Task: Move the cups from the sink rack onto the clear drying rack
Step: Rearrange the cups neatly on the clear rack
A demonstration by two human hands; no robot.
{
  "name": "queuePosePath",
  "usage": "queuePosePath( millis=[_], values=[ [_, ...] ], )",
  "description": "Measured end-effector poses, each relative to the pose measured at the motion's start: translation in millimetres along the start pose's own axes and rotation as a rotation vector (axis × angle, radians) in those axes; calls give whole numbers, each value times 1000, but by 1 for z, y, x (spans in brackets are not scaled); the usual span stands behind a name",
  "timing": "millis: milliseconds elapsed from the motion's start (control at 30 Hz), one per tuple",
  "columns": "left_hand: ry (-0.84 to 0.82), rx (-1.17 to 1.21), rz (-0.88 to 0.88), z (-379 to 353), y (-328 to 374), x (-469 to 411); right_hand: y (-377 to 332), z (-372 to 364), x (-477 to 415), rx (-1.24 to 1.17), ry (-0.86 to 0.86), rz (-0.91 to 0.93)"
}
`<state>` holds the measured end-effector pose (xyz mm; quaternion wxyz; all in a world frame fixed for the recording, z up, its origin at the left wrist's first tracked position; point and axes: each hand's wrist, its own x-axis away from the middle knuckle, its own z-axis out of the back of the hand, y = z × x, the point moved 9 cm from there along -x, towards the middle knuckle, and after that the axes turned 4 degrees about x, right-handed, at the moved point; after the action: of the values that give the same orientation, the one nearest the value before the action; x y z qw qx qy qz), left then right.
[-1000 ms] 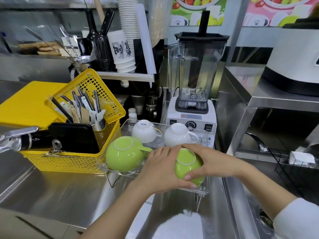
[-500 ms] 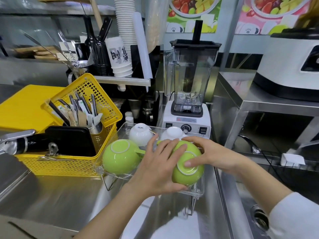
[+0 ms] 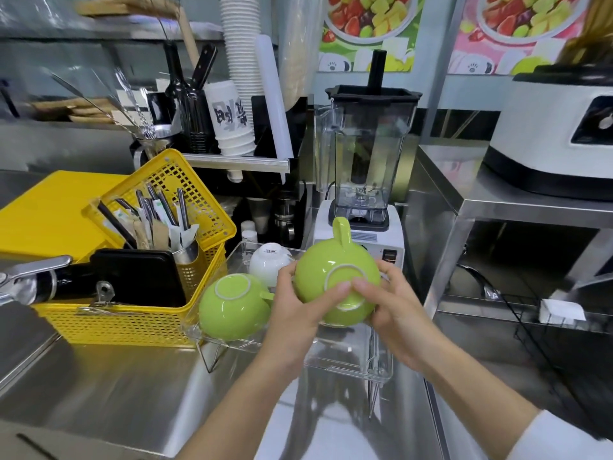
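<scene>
While left hand (image 3: 295, 313) and right hand (image 3: 394, 313) grip one green cup (image 3: 335, 273), clear rack (image 3: 345, 363) holds second green cup (image 3: 232, 305), one white cup (image 3: 268, 260).

white cup (image 3: 269, 262) partly hidden, tray (image 3: 46, 214) cropped left

At the left of your frame sits a yellow mesh basket (image 3: 139, 313) holding a steel utensil cup (image 3: 185, 255). Centre frame you have a blender (image 3: 365, 167); stacked paper cups (image 3: 237, 61) rise at upper centre, fruit posters (image 3: 368, 24) beyond.
</scene>
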<state>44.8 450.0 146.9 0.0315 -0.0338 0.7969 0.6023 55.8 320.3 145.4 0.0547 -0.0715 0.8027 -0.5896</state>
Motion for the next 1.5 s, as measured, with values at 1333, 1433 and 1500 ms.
queuePosePath(
  millis=[1333,1433,1500],
  values=[
    [-332,-386,265,5,-34,-47,24,30,-3,1321,-105,149],
    [-280,-398,217,7,-31,-47,27,36,-5,1273,-66,148],
    [-252,-399,198,7,-31,-48,26,37,-5,1233,-38,153]
  ],
)
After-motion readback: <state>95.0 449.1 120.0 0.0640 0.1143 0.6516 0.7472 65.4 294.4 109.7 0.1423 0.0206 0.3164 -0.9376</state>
